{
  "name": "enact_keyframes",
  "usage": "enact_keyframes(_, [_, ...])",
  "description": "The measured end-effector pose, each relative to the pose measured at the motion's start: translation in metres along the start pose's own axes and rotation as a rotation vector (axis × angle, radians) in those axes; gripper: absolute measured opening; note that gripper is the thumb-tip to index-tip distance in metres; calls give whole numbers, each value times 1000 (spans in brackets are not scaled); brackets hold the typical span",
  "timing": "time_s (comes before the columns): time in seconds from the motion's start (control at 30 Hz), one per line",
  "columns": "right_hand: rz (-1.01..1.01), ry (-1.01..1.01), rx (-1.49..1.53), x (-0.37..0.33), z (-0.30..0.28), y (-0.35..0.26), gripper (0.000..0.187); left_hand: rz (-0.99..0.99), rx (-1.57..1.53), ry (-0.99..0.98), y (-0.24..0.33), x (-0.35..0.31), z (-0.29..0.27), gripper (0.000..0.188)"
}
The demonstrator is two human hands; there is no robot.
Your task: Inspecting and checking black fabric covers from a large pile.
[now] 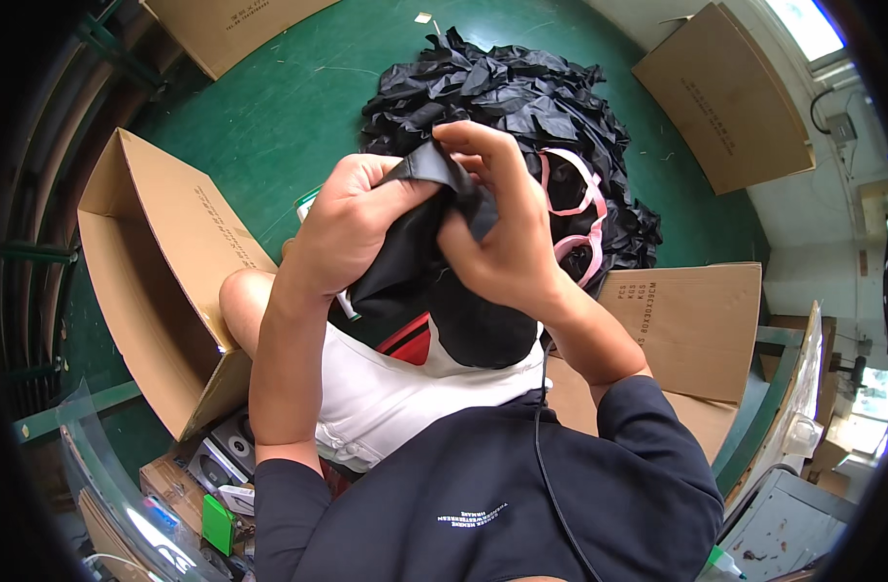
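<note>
Above my lap I hold up a piece of smooth black fabric (402,254) that hangs down in folds. My left hand (339,231) is closed, with its thumb and fingers pinching the fabric's upper edge. On the other side my right hand (507,218) curves around the cloth, a fingertip at its top corner and the thumb lower down; part of its grip is hidden. Beyond my hands a large heap of black fabric pieces (492,87) lies crumpled on the floor. Pink straps (596,199) lie on the heap's near right side, just past my right hand.
A tall cardboard box (153,291) lies open on my left. Another flattened carton (691,335) is at my right, and one (730,107) leans by the far right wall. Small boxes and a green item (218,524) crowd the lower left. The floor (298,107) is green.
</note>
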State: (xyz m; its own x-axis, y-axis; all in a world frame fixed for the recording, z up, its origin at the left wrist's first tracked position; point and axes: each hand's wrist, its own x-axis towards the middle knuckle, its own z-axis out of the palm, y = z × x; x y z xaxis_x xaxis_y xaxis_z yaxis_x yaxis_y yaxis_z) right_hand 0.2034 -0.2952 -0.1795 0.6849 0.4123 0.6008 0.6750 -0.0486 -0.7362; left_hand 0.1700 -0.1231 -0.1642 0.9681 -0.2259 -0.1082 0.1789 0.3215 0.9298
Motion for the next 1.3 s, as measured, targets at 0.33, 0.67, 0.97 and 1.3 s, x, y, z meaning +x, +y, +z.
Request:
enact_keyframes(0.33, [609,-345,429,6,-23,4,15,168,530,38,4,-20,-35,14])
enact_keyframes(0.67, [713,33,1150,-20,-18,24,22,315,28,167,-79,-16,-52,40])
enact_keyframes(0.97, [589,249,1236,-31,-34,43,27,62,-505,69,-117,-17,-50,44])
enact_keyframes(1.3, [894,133,1039,-65,-65,68,19,243,-877,-21,-122,-40,-74,53])
